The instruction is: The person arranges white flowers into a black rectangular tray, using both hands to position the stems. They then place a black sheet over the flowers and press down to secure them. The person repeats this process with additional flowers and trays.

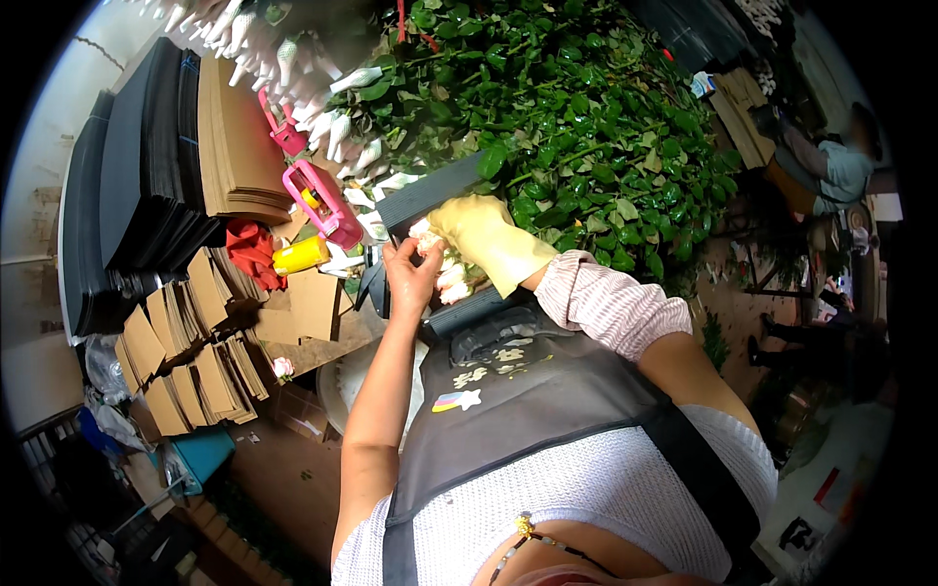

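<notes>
The tan bench (332,354) is largely covered. Its left section carries cut cardboard pieces (213,381) in 2 rows, a red cloth (252,256), a yellow container (301,256) and 2 pink plastic tools (342,227); a dark corrugated board (420,198) occupies the centre.

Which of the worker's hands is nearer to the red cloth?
The left. The bare left hand is to the right of the red cloth, beside the pale flowers; the gloved right hand is farther right, beyond the left.
</notes>
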Demonstrator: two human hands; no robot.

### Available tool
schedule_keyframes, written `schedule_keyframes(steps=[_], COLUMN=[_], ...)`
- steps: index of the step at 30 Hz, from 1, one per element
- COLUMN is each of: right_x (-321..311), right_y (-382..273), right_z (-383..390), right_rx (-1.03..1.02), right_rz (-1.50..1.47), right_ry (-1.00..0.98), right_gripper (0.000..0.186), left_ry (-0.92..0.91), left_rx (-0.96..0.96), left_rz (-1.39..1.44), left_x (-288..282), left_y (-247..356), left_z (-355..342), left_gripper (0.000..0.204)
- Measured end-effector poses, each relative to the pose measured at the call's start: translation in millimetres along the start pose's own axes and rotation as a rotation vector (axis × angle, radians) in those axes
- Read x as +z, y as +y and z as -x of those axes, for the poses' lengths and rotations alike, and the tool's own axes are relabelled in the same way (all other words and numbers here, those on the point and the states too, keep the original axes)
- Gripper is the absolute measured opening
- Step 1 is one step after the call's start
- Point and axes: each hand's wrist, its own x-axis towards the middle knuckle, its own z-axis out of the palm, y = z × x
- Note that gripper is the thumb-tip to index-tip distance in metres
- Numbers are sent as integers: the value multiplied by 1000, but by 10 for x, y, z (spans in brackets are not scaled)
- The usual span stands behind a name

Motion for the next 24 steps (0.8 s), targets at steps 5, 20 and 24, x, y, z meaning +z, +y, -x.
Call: schedule_keyframes(steps=[5,20,24], right_x=[-38,-140,289], right_y=[-135,-682,-1749], right_z=[-115,-292,-721], right_rx=[8,-470,-808], right_rz=[175,256,69], right_ry=[-155,87,-11], right_gripper=[18,17,13], left_ry=[20,-46,39], left_rx=[14,-122,-32], left_rz=[16,519,289], left_x=[73,215,355], left_y=[-120,-171,-426], left_z=[-6,26,5], left_gripper=[26,51,57])
